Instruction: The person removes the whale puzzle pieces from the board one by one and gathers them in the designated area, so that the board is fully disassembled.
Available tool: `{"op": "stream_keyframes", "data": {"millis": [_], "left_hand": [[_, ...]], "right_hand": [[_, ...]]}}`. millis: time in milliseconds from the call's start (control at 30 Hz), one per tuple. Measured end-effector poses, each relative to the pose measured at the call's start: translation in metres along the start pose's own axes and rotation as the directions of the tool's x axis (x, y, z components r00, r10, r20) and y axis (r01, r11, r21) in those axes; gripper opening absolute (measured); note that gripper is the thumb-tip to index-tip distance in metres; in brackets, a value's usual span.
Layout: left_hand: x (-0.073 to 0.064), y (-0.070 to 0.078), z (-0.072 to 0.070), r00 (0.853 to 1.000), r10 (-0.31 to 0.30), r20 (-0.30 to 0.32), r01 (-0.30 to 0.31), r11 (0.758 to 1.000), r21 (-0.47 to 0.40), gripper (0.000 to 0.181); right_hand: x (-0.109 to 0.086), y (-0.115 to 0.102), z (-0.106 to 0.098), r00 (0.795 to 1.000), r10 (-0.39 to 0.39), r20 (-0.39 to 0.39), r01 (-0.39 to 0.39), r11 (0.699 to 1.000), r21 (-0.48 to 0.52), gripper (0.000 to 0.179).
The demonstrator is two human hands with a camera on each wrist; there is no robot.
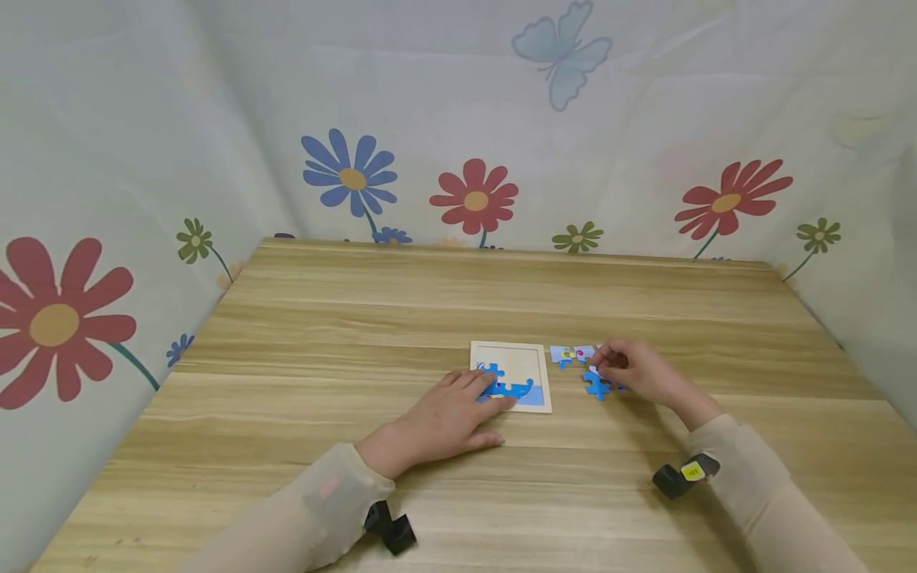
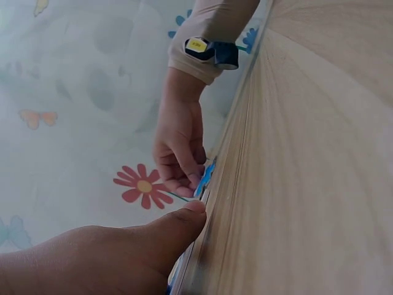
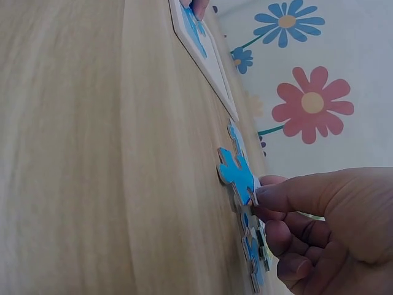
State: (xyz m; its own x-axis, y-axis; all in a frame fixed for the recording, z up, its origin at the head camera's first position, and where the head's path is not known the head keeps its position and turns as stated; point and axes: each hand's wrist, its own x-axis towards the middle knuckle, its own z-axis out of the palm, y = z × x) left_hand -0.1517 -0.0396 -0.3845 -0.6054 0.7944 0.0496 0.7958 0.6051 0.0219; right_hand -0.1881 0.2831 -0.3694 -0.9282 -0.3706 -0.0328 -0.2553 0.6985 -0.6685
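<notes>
A square wooden puzzle tray [image 1: 546,382] lies on the table with blue pieces fitted along its left and lower parts. My left hand [image 1: 447,414] rests on the tray's left side, fingers spread over the fitted pieces and partly hiding them. Just right of the tray, my right hand [image 1: 640,370] pinches a blue puzzle piece [image 3: 238,175] between thumb and fingers, tilted up from the table in the right wrist view. Other loose pieces [image 3: 252,255] lie beneath and beside that hand, and a pale piece with yellow and pink marks [image 1: 569,354] is near the tray's edge.
The wood-grain table [image 1: 387,294] reaches back to a white cloth [image 1: 430,79] printed with flowers, which also hangs at both sides. A small black camera [image 1: 390,529] is on the left wrist and another [image 1: 677,476] on the right.
</notes>
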Motion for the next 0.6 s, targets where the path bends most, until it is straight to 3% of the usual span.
{"op": "stream_keyframes", "data": {"millis": [600], "left_hand": [[0.0000, -0.0010, 0.0011, 1.000, -0.005, 0.013, 0.005, 1.000, -0.006, 0.055]], "right_hand": [[0.0003, 0.0019, 0.0021, 0.999, 0.046, -0.026, -0.048, 0.997, -0.063, 0.010]]}}
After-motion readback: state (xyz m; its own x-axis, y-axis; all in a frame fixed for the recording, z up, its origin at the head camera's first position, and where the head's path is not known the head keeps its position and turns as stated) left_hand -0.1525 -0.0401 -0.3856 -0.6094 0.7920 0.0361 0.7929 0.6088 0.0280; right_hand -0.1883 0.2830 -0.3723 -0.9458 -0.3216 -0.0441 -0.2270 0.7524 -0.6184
